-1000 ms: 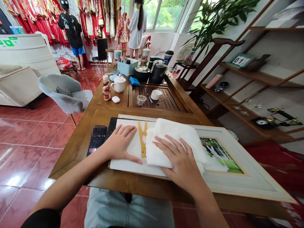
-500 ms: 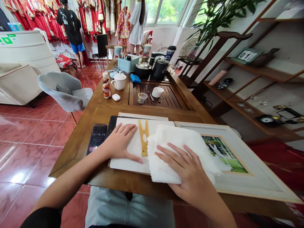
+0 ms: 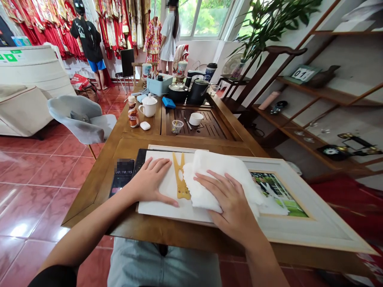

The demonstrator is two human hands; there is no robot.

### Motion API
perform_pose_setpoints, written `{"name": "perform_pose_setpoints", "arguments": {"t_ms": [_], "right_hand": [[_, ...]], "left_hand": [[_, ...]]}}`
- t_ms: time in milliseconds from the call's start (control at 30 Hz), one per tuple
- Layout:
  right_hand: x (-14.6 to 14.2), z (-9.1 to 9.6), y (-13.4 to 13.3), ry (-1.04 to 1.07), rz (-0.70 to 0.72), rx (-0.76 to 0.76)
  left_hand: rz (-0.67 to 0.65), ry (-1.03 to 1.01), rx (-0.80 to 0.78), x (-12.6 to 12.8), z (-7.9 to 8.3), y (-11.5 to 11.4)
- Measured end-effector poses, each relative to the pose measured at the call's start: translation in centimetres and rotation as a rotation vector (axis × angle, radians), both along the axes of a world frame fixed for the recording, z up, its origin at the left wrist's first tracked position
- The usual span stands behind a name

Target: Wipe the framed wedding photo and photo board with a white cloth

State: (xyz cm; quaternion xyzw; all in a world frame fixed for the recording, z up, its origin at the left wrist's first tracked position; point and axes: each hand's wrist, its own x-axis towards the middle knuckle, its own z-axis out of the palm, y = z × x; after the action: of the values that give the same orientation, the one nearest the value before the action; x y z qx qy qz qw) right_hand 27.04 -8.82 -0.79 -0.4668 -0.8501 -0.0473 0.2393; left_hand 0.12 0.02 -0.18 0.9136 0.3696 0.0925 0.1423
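A large white picture frame (image 3: 302,235) with a photo (image 3: 278,193) lies flat on the wooden table (image 3: 119,149). My right hand (image 3: 229,203) presses flat, fingers spread, on a folded white cloth (image 3: 221,175) that covers the frame's left part. My left hand (image 3: 148,181) rests flat and open on the white board (image 3: 163,207) beside it. A yellow plastic clip-like piece (image 3: 180,180) lies between my two hands, its lower end touching the cloth.
A black phone (image 3: 122,175) lies left of my left hand. Farther up the table stand a bottle (image 3: 132,113), a white teapot (image 3: 148,105), a tea tray (image 3: 206,125) with cups, and kettles (image 3: 197,92). A grey chair (image 3: 80,119) stands left, shelves right. Two people stand far back.
My right hand slid the cloth toward me, then back up and left over the frame. My left hand stayed put.
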Motion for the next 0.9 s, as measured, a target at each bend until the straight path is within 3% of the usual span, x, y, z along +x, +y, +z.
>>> {"name": "perform_pose_setpoints", "arguments": {"t_ms": [333, 667, 900], "right_hand": [[0.8, 0.9, -0.4, 0.126, -0.007, 0.081], [-0.5, 1.1, -1.4, 0.001, 0.229, 0.147], [-2.5, 0.6, -1.5, -0.11, 0.231, 0.158]], "left_hand": [[0.004, -0.012, -0.013, 0.0, 0.0, 0.0], [0.001, 0.001, -0.007, 0.0, 0.0, 0.0], [-0.02, 0.058, 0.023, 0.0, -0.1, 0.2]]}}
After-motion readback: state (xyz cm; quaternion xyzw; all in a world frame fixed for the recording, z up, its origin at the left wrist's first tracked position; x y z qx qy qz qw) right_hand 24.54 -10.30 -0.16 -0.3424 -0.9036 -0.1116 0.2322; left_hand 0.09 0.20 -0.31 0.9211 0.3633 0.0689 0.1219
